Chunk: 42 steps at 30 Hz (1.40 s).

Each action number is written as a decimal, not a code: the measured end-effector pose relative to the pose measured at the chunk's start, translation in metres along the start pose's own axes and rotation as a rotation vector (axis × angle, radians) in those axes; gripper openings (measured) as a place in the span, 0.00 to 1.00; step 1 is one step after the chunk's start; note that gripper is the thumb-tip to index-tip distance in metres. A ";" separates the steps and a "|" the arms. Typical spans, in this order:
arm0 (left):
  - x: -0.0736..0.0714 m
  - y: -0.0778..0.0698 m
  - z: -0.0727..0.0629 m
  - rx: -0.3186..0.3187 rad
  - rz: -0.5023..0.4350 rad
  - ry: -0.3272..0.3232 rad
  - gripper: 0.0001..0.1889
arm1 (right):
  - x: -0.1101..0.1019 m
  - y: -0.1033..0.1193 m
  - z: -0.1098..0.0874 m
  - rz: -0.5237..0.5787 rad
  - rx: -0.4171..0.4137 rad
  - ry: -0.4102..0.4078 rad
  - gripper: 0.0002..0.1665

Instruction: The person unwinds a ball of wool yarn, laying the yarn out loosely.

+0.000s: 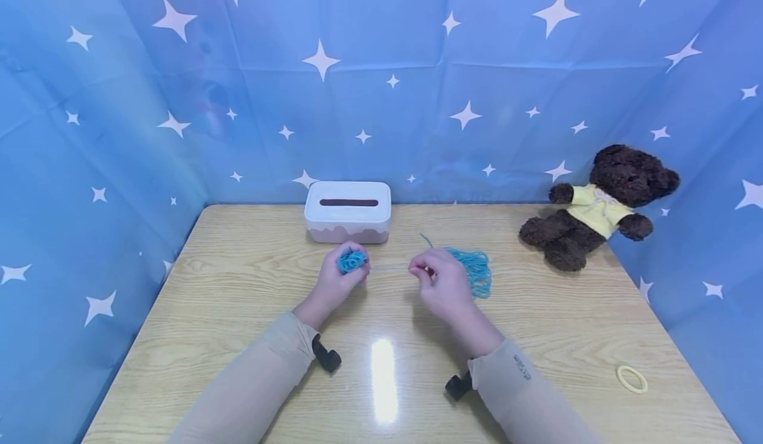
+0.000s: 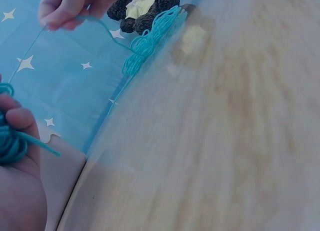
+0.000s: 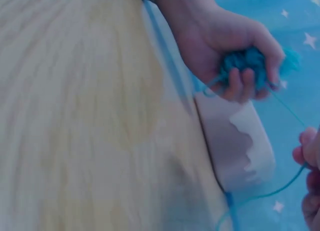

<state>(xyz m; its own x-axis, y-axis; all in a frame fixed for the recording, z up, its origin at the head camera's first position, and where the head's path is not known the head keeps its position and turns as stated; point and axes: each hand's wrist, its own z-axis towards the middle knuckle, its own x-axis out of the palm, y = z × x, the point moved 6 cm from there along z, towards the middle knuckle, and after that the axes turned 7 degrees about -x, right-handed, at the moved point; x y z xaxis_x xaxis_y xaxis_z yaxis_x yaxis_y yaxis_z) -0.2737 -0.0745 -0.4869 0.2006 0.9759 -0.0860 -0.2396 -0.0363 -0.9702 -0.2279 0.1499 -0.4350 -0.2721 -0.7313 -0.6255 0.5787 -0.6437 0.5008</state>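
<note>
A bundle of blue-green yarn [image 1: 352, 261] sits in my left hand [image 1: 336, 283], whose fingers and thumb curl round it. In the right wrist view the same bundle [image 3: 245, 66] shows between palm and fingertips. My right hand [image 1: 444, 285] pinches a single strand of yarn [image 1: 390, 268], which runs taut between the two hands. From that pinch the strand trails to a looped skein of the same yarn [image 1: 473, 272], lying on the table just right of the right hand. A loose end sticks out of the held bundle in the left wrist view.
A white tissue box [image 1: 348, 212] with a dark slot stands at the table's back edge, just beyond my left hand. A dark brown teddy bear [image 1: 596, 209] in a yellow top is at the back right. A pale yellow ring [image 1: 632, 379] lies on the wooden table [image 1: 238, 265] at front right.
</note>
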 end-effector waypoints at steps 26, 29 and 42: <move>-0.017 0.000 0.000 0.047 -0.002 -0.166 0.05 | -0.095 -0.115 -0.070 -0.258 0.398 0.015 0.04; -0.017 -0.002 0.000 0.061 -0.010 -0.175 0.04 | -0.096 -0.121 -0.073 -0.279 0.423 0.060 0.05; 0.000 0.003 0.000 0.024 -0.002 0.023 0.10 | -0.084 -0.103 -0.069 -0.218 0.442 0.223 0.07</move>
<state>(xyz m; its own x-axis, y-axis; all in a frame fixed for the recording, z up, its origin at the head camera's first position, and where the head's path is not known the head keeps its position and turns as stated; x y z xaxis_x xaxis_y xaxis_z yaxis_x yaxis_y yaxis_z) -0.2745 -0.0746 -0.4894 0.2230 0.9707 -0.0892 -0.2615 -0.0286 -0.9648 -0.2120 0.2933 -0.4757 -0.1523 -0.5354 -0.8307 0.1348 -0.8439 0.5192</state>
